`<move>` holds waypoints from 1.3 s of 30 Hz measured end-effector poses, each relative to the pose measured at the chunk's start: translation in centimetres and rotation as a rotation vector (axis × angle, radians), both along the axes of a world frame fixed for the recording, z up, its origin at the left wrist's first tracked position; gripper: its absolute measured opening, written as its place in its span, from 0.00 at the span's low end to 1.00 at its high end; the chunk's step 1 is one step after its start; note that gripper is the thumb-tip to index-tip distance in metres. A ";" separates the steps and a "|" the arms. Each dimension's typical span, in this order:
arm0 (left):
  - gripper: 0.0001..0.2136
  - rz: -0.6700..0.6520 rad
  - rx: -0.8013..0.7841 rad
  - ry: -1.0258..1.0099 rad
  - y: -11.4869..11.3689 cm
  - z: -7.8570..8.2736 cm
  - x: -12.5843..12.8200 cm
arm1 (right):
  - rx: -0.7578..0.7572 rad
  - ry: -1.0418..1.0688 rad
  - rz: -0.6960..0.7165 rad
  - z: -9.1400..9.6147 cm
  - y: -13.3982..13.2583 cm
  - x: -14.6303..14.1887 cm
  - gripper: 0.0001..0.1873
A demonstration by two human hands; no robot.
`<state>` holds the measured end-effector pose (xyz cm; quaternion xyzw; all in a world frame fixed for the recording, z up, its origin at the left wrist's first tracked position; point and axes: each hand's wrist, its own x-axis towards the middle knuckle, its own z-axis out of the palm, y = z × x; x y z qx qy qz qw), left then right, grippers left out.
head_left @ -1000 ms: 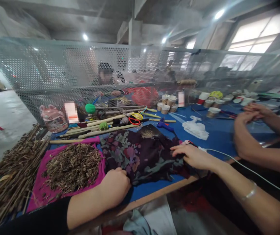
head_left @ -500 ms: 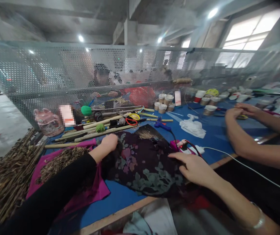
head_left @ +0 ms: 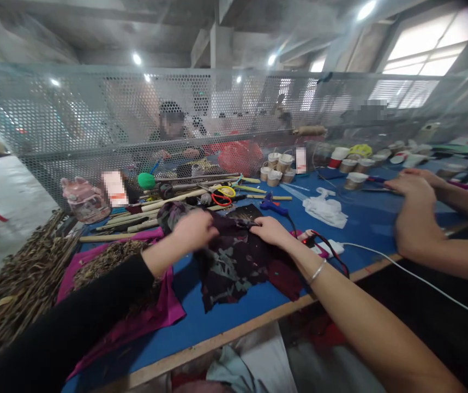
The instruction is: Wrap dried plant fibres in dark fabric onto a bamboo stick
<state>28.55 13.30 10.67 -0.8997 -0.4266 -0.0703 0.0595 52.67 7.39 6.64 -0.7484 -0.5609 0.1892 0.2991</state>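
Fingers of the left hand (head_left: 195,232) are loosely curled over the bunched left part of a dark printed cloth (head_left: 232,267); their tips blur, so I cannot tell whether they grip it. Those of the right hand (head_left: 273,232) are closed, pinching its far edge, apparently to hold the fabric taut between the two.

From where I stand, the far left has dried stalks (head_left: 17,295) piled lengthwise, then a pink jar (head_left: 84,202) against the mesh screen (head_left: 107,120). Next comes a magenta cloth (head_left: 168,311), spread beneath brown plant bits (head_left: 107,267), probably to keep the crumbs together. The left forearm reaches across it.

In the middle, the dark cloth lies on the blue table (head_left: 238,316), its ragged near edge loose. Beyond it are sticks (head_left: 177,202) and red-and-yellow-handled scissors (head_left: 222,196), seemingly within easy reach. Right of those rests a blue glue gun (head_left: 273,204), its lead trailing toward a power strip (head_left: 328,248). A crumpled white bag (head_left: 326,207) follows, and at far right a co-worker's hands (head_left: 416,183).
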 end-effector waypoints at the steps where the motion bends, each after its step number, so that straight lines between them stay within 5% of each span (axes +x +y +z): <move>1: 0.15 -0.219 -0.132 0.037 -1.9 -1.5 0.3 | 0.014 0.080 0.002 0.1 0.0 0.0 0.12; 3: 0.18 -0.406 -0.285 0.065 -4.9 -4.1 0.4 | 0.040 0.254 0.006 0.2 -0.1 0.1 0.11; 6: 0.10 -0.361 -0.327 0.077 -6.5 -5.8 -1.0 | 0.094 0.476 0.017 0.5 -0.4 0.5 0.09; 10: 0.09 -0.283 -0.387 0.145 -5.7 -4.7 -4.1 | 0.109 0.840 0.072 0.5 -0.9 0.5 0.11; 14: 0.05 -0.302 -0.562 0.173 -5.7 -2.4 -5.2 | 0.071 1.128 -0.019 -0.5 -1.1 -0.6 0.18; 17: 0.10 -0.319 -0.602 -0.061 -5.6 -1.5 -3.1 | 0.075 1.119 -0.046 -1.1 -0.8 -1.7 0.20; 20: 0.16 -0.184 -0.494 -0.291 -5.1 -2.7 0.3 | 0.104 1.095 -0.047 -0.9 -0.6 -2.3 0.20; 24: 0.27 0.020 -0.436 -0.178 -4.6 -6.2 3.4 | 0.232 1.091 -0.047 0.0 -1.0 -1.5 0.21; 28: 0.40 0.127 -0.462 0.016 -4.4 -8.0 3.2 | 0.453 1.058 -0.149 0.3 -2.1 0.3 0.23; 33: 0.47 0.105 -0.457 0.078 -4.5 -7.9 1.8 | 0.146 1.049 -0.072 -0.1 -3.1 1.4 0.16; 35: 0.50 0.107 -0.471 0.106 -4.4 -7.4 1.3 | 0.094 0.913 -0.012 -0.1 -3.2 1.4 0.14; 39: 0.39 -0.001 -0.498 -0.026 -2.8 -5.0 1.5 | 0.325 0.251 0.055 1.1 -3.5 0.8 0.09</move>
